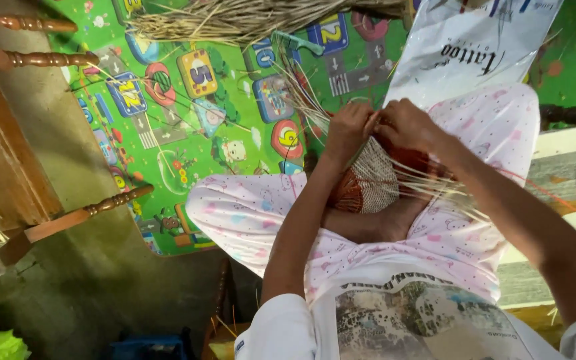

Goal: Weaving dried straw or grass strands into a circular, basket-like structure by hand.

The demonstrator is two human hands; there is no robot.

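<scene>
You are sitting cross-legged on the floor, and both of your hands are meeting just above your lap. Your left hand (347,127) is curling its fingers around a bunch of thin pale reed strands (301,100), its grip pressed together on them. Your right hand (405,125) is touching the left one, its fingers pinching the same strands where they are rising out of the weave; the fingertips themselves are hidden, so you cannot tell how tightly. Directly under both hands, resting between your knees, a half-woven basket (368,183) is lying with a pale checked middle and reddish-brown bands at its edges. More loose strands are fanning out from it to the right across your pink patterned trousers (235,213).

Ahead of your knees a green play mat (168,127) with coloured number squares is covering the floor. A large heap of dry straw (235,20) is lying at its far edge, and a teal plastic tool (298,43) is lying just beside that heap. A white plastic bag (468,47) is lying near your right knee. Turned wooden furniture legs (88,210) are standing at the left.
</scene>
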